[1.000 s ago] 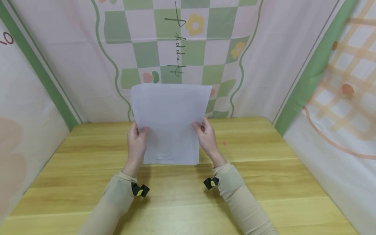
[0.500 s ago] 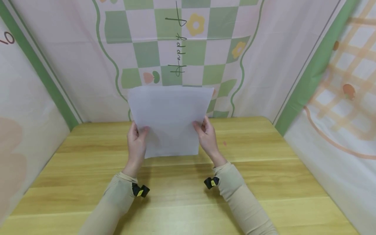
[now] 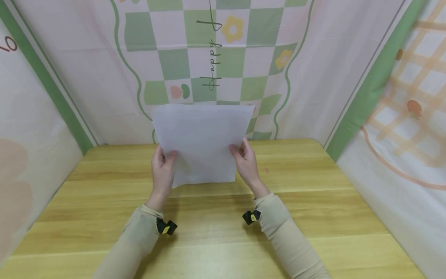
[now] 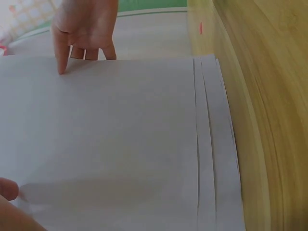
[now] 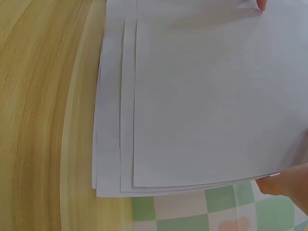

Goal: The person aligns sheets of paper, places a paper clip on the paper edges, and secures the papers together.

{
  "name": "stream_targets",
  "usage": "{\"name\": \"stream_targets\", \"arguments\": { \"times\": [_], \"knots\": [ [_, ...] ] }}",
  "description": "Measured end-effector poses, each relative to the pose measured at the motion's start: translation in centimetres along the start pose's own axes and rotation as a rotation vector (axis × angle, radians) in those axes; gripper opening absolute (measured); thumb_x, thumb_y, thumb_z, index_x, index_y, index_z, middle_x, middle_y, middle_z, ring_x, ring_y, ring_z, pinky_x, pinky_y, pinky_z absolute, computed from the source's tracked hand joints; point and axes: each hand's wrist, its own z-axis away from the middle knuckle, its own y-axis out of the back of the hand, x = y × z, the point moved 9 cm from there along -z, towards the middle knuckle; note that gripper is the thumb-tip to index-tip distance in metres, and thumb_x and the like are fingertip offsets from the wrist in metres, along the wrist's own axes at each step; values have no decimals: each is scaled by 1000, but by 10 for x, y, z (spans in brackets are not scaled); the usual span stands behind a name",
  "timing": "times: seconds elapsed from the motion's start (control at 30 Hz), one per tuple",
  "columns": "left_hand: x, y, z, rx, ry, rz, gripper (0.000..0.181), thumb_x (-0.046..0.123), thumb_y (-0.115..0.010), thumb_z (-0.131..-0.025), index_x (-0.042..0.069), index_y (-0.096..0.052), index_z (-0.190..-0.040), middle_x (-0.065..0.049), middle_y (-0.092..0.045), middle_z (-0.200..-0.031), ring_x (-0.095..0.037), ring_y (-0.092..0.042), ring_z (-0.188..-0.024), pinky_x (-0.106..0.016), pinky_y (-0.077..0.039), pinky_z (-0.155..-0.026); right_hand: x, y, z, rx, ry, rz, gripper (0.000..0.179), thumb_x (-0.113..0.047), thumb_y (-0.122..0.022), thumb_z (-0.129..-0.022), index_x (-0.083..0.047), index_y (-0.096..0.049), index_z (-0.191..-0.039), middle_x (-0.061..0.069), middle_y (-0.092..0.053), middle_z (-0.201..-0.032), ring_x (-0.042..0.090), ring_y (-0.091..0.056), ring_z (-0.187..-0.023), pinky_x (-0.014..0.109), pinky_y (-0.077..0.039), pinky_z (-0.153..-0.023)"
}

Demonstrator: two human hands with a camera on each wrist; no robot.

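Note:
A stack of white paper (image 3: 203, 141) is held up over the wooden table, tilted, with a side edge in each hand. My left hand (image 3: 162, 168) grips its left edge, thumb on the near face. On the other edge, my right hand (image 3: 246, 164) does the same, its fingers mostly behind the paper. Both wrist views show several sheets (image 4: 120, 125) with lower edges staggered like steps. In the left wrist view the right hand (image 4: 86, 29) is across the paper and the left thumb (image 4: 8, 189) at lower left. The right wrist view has the right hand (image 5: 288, 185) at lower right.
The wooden table (image 3: 209, 244) reaches back to a hanging cloth (image 3: 230, 62) with green checks and flowers. Printed cloths also stand at the left and right sides. A small pink spot (image 3: 266, 170) lies on the table right of the right hand.
The paper's lower edge has come up and its upper edge has dropped slightly, so the stack looks shorter. Both hands have stayed nearly in place, still gripping its sides.

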Motion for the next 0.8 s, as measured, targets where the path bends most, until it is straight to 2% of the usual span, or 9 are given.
{"name": "stream_targets", "arguments": {
  "times": [0.23,0.53,0.8],
  "knots": [
    [-1,1,0,8,12,-14,38,-4,-48,-93,0,-48,-131,-7,-54,-128,-13,-45,-123,-34,-30,-108,-3,-1,1,-8,-8,-24,44,-10,-50,-98,-7,-39,-140,19,-51,-133,30,-51,-121,43,-39,-104],
    [-3,1,0,16,39,-25,34,0,-47,-95,0,-49,-128,-7,-55,-124,-13,-50,-114,-31,-37,-100,-3,-2,0,-13,-1,-24,44,-7,-48,-98,-2,-38,-140,20,-49,-136,30,-49,-123,42,-38,-105],
    [-5,2,-1,11,42,-31,35,5,-47,-97,2,-47,-132,-7,-53,-129,-14,-47,-121,-35,-34,-106,-4,-2,0,-11,20,-19,40,-7,-48,-98,-2,-40,-137,19,-51,-132,29,-51,-120,42,-39,-103]
  ]
}}
